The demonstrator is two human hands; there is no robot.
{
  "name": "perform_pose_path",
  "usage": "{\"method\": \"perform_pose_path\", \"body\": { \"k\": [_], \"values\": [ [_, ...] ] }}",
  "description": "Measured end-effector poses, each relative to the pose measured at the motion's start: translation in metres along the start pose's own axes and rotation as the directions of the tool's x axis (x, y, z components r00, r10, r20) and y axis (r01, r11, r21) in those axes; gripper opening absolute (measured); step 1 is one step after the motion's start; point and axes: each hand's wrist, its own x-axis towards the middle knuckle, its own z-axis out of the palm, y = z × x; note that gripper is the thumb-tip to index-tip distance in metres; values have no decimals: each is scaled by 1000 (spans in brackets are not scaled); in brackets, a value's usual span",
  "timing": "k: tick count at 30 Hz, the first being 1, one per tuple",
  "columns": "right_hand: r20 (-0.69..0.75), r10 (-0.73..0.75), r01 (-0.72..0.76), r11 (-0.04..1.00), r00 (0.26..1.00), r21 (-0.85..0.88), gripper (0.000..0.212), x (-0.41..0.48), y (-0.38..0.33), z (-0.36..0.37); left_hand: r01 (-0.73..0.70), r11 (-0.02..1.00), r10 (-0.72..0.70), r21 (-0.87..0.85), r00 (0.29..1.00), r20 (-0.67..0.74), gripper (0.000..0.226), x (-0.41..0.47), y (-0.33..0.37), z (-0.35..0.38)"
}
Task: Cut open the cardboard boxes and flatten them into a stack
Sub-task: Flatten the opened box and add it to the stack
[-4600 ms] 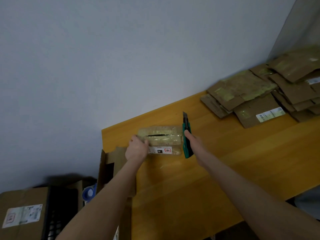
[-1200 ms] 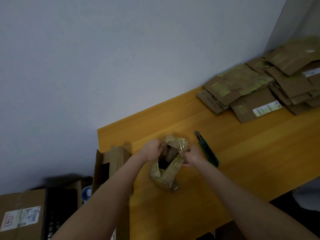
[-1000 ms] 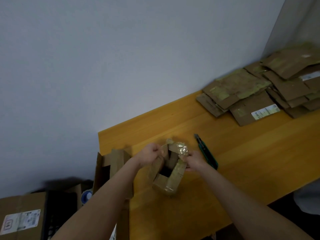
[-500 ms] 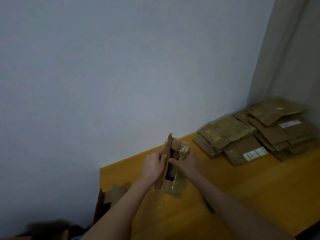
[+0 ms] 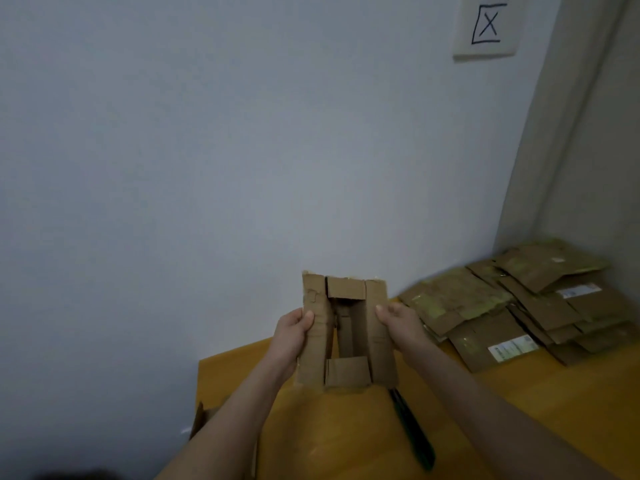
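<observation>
Holding a small cardboard box point(image 5: 348, 332) up in front of me with both hands, I have it lifted clear of the yellow wooden table point(image 5: 519, 417), its open end turned toward my face. All four flaps are folded outward: two long ones at the sides, a short one at the top and a short one at the bottom, with the dark inside showing between them. My left hand point(image 5: 292, 336) grips the left flap, thumb on its front face and fingers curled round behind. My right hand point(image 5: 400, 323) grips the right flap the same way, thumb pressed to the front. Below the box, a green utility knife point(image 5: 414, 431) lies flat on the table beside my right forearm. Off to the right, against the corner, sits the stack of flattened boxes point(image 5: 512, 306), some bearing white labels. High on the pale wall point(image 5: 242, 150) hangs a paper sign point(image 5: 486, 24) with a boxed X drawn on it. The edge of another cardboard box point(image 5: 198, 422) shows at the table's left end.
</observation>
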Motion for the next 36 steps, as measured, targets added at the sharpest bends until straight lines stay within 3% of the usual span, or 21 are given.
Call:
{"method": "perform_pose_path", "body": {
  "k": [3, 5, 7, 9, 11, 14, 17, 19, 22, 26, 30, 31, 33, 35, 36],
  "values": [
    [-128, -221, 162, 920, 967, -357, 69, 4, -16, 4, -31, 999, 31, 20, 999, -17, 27, 0, 6, 5],
    [-61, -359, 203, 651, 931, -732, 89, 6, -24, 7, -107, 980, 114, 166, 993, -30, 28, 1, 11, 12],
    [26, -423, 204, 382, 906, -901, 95, 10, -26, 7, -189, 944, 198, 270, 980, -5, 27, 0, 16, 14],
    [30, -433, 175, 299, 901, -938, 94, 13, -25, 2, -264, 892, 255, 367, 964, 73, 24, 1, 21, 12],
    [9, -424, 151, 304, 906, -941, 82, 15, -25, -3, -324, 828, 268, 458, 945, 186, 22, 1, 24, 12],
    [73, -406, 234, 363, 911, -902, 40, 15, -25, -10, -377, 745, 293, 550, 926, 238, 25, 4, 22, 6],
    [143, -322, 327, 642, 936, -693, 44, 12, -22, -18, -386, 725, 323, 570, 922, 213, 22, 12, 21, -8],
    [149, -327, 352, 747, 933, -564, 48, 9, -20, -19, -388, 725, 336, 569, 920, 199, 22, 16, 23, -15],
    [113, -378, 389, 815, 919, -430, 42, 3, -18, -11, -395, 736, 346, 551, 918, 195, 31, 19, 21, -14],
    [68, -391, 394, 883, 918, -256, 32, -1, -16, -2, -365, 697, 372, 617, 920, 125, 19, 19, 12, -13],
    [3, -382, 362, 871, 924, -333, 34, 2, -5, 4, -217, 729, 365, 649, 926, -100, 15, 16, -3, -21],
    [-32, -370, 338, 877, 928, -341, 35, 4, -3, 5, -181, 794, 329, 580, 931, -160, 22, 15, -9, -23],
    [-101, -351, 301, 895, 931, -331, 36, 7, -1, 4, -55, 943, 137, 328, 963, -232, 58, 12, -20, -24],
    [-138, -339, 285, 908, 931, -308, 36, 9, -1, 5, 158, 974, -126, 165, 974, -190, 90, 7, -31, -21],
    [-139, -341, 288, 909, 930, -302, 37, 8, -1, 6, 241, 962, -221, 127, 963, -152, 95, 5, -35, -16]
  ]
}}
